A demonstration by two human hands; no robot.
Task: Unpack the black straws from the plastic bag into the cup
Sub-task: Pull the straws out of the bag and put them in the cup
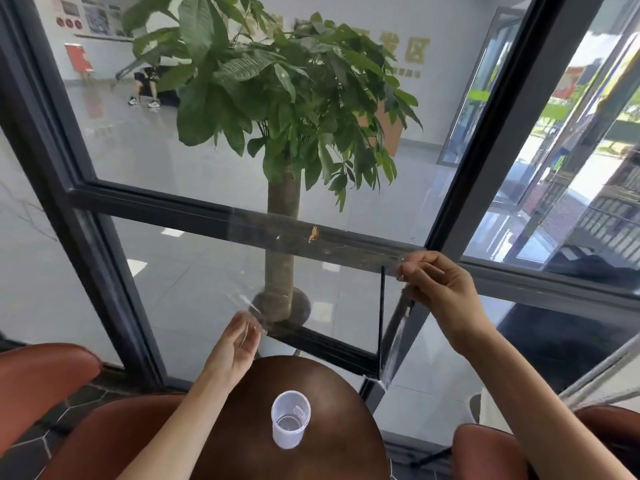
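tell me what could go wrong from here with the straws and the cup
1. The black straw hangs out past the far edge of the round table, well away from the cup; if it slips from the plastic bag it would likely drop to the floor.
2. The right hand only pinches the clear bag's top, so the grip may slide.
3. The light cup could tip.

Single wide-angle head view, looking forward and down from close above the round desk (242, 427), facing a glass window wall (156, 161)
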